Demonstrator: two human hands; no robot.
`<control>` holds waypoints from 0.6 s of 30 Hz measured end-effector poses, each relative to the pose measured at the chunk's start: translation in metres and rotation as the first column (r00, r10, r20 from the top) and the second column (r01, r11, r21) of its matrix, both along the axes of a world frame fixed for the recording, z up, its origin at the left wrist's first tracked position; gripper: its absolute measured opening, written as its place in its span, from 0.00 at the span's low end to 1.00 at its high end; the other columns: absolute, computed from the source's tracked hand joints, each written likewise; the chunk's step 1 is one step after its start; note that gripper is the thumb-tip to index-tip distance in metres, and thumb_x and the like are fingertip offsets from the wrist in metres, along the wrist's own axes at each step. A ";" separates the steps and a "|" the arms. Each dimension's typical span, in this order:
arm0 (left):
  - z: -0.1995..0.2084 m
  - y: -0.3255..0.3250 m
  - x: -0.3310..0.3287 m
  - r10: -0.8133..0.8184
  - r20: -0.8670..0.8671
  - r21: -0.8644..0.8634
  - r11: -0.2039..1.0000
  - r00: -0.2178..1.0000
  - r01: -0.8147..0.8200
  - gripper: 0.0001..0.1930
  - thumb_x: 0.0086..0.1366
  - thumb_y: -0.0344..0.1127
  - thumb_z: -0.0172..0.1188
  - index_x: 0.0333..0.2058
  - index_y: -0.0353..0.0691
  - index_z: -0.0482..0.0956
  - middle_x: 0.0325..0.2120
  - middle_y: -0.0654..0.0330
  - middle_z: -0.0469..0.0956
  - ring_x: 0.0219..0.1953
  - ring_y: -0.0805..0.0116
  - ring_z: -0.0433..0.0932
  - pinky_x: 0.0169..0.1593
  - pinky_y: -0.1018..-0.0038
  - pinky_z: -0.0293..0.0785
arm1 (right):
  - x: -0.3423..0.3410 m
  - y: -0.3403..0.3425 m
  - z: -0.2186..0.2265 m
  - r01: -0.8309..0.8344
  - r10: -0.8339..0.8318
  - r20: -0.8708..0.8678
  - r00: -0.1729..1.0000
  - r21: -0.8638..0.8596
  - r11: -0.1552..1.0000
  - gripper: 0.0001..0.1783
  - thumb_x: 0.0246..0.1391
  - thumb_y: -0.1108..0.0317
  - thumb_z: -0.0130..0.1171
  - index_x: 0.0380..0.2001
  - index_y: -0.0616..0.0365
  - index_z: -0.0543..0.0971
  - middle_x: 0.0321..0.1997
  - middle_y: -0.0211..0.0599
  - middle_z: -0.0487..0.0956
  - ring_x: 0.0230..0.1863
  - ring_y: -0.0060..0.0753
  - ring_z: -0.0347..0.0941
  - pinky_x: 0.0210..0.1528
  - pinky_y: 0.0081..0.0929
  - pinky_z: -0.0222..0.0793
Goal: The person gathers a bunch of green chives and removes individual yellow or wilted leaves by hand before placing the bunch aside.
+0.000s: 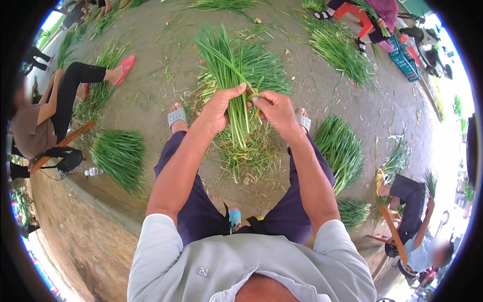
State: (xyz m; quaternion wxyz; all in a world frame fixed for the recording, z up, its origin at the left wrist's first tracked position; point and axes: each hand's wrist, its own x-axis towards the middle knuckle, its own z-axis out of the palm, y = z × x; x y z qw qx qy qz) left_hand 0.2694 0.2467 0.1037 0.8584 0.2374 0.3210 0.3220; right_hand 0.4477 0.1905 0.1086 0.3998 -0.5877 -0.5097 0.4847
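My left hand point(221, 106) is closed around a bunch of long green chives point(220, 58), leafy tops pointing away and pale stalk ends hanging toward me. Close beside it, my right hand point(275, 108) pinches thin, partly yellowish leaf strands at the bunch's right side. The fingertips of both hands nearly meet there. Beneath and beyond the bunch lies a loose heap of chives point(266, 68) on the ground. Pale and yellowed trimmings point(246, 156) are scattered between my feet, below the hanging stalk ends.
Chive piles lie to my left point(118, 158) and right point(339, 151), with a smaller pile point(353, 211) near my right knee. Seated people work at the left, lower right and upper right. A teal crate point(404, 59) stands far right; a plastic bottle point(93, 171) lies left.
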 end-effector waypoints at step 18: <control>0.007 0.006 -0.010 0.170 0.018 0.024 0.985 0.985 -0.171 0.11 0.64 0.38 0.62 0.42 0.42 0.76 0.32 0.64 0.79 0.31 0.70 0.77 0.34 0.72 0.77 | 0.026 -0.019 0.028 -0.427 0.423 0.316 0.849 -0.057 0.902 0.23 0.50 0.55 0.66 0.39 0.65 0.80 0.27 0.41 0.79 0.30 0.29 0.74 0.33 0.30 0.68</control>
